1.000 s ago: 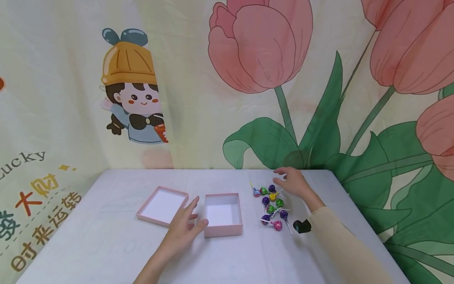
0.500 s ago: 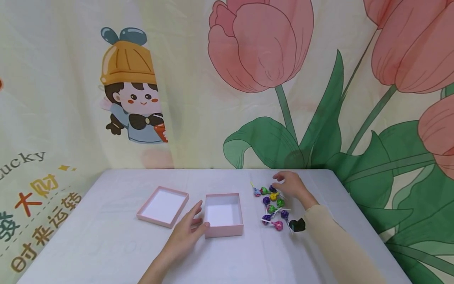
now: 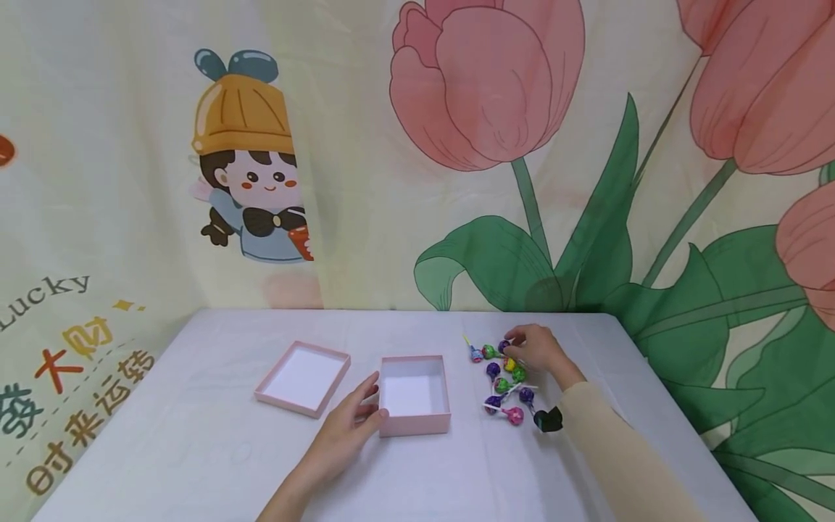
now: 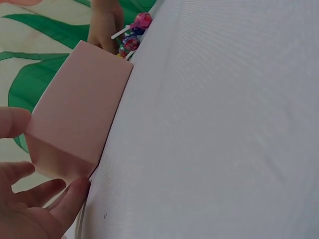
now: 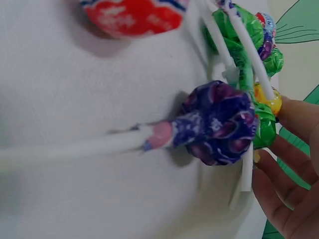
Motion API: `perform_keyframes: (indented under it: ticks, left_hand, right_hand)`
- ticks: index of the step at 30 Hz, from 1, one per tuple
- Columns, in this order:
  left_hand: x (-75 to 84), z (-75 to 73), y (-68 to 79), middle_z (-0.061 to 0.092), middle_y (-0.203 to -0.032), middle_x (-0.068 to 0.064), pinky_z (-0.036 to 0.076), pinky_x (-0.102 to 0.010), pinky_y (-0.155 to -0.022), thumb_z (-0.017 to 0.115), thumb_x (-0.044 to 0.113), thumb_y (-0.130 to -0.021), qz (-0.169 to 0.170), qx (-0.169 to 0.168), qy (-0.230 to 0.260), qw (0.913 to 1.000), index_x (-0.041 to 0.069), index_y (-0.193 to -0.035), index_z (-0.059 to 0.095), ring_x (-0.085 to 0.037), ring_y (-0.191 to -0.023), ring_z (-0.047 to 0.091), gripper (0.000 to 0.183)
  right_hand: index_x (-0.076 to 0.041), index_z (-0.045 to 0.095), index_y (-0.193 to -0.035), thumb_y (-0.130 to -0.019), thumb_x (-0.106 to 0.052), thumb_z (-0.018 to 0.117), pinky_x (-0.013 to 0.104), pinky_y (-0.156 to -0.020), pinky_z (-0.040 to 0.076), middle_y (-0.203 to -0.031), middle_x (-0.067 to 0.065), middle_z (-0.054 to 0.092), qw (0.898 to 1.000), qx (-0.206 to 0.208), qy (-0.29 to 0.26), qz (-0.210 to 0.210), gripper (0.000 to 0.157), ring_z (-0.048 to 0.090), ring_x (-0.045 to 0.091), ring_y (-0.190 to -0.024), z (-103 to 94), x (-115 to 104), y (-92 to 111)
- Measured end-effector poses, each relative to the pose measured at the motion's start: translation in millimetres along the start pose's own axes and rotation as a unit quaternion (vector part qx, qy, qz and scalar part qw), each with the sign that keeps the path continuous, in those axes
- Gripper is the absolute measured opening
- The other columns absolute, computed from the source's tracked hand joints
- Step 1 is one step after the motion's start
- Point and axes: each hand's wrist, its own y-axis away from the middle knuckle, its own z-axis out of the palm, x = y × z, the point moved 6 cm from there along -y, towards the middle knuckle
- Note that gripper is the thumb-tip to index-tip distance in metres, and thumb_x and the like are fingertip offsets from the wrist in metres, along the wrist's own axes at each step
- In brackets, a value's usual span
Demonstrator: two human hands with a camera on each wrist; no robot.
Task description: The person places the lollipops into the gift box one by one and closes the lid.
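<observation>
The pink lid [image 3: 303, 378] lies on the white table [image 3: 196, 453], just beyond the left hand [image 3: 341, 436] and to its left, its white inside facing up; uncovering the box looks done. The left hand's thumb and fingers are spread loosely, wide rather than clenched, at the left side of the pink box [image 3: 414, 425]; in the left wrist view some fingertips appear to rest against its wall. The box stands upright just right of that hand, lidless, its white floor showing.

Between the box and the right hand [image 3: 538, 348] lie the wrapped lollipops [image 3: 501, 385], all those in sight being outside the box, so the handling of them looks barely begun. The blue lollipop [image 3: 476, 354] is left of the right hand, the pink lollipop [image 3: 515, 415] on its near side. The right hand bends down over the far edge of the cluster, its fingertips at a purple lollipop [image 3: 504, 346]. Its grip looks narrow from above, but the lollipops partly hide the fingertips in the right wrist view; I cannot tell whether anything is pinched
</observation>
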Motion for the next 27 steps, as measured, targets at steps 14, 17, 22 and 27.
perform_keyframes:
  ticks: [14,17,22,27]
  left_hand:
    - [1.0,1.2,-0.6,0.055,-0.157,-0.014,0.052,-0.047,-0.111,0.070,0.029,-0.104,0.004,0.001,-0.001,1.0000,0.022,-0.167,0.037,-0.026,-0.130,0.063,0.071]
    - [1.5,1.2,-0.3,0.055,-0.157,-0.014,0.052,-0.046,-0.111,0.070,0.029,-0.104,0.006,-0.001,-0.002,1.0000,0.022,-0.166,0.038,-0.026,-0.130,0.063,0.070]
    - [1.5,1.7,-0.4,0.055,-0.156,-0.013,0.052,-0.041,-0.110,0.070,0.029,-0.104,0.005,-0.005,-0.001,1.0000,0.023,-0.166,0.039,-0.024,-0.129,0.063,0.069]
    - [0.1,1.7,0.7,0.055,-0.156,-0.013,0.052,-0.040,-0.109,0.071,0.028,-0.103,0.005,-0.011,0.006,0.9999,0.025,-0.166,0.038,-0.023,-0.129,0.063,0.071]
  right_hand:
    - [-0.008,0.075,-0.125,-0.102,-0.021,0.073,0.045,-0.094,0.059,-0.111,0.010,0.072,1.000,0.012,0.006,-0.004,0.027,0.063,0.027,-0.100,0.8,-3.6,1.6]
    - [-0.008,0.075,-0.124,-0.101,-0.021,0.074,0.045,-0.092,0.058,-0.108,0.010,0.072,1.000,0.011,0.010,-0.010,0.026,0.063,0.027,-0.098,2.0,-3.3,0.9]
    - [-0.008,0.075,-0.123,-0.101,-0.021,0.074,0.042,-0.089,0.058,-0.107,0.009,0.072,1.000,0.012,0.012,-0.018,0.025,0.062,0.025,-0.096,2.5,-2.4,1.0]
    - [-0.009,0.075,-0.122,-0.100,-0.020,0.074,0.042,-0.086,0.058,-0.109,0.009,0.072,0.999,0.031,0.014,-0.040,0.024,0.064,0.025,-0.096,-2.7,-5.1,2.5]
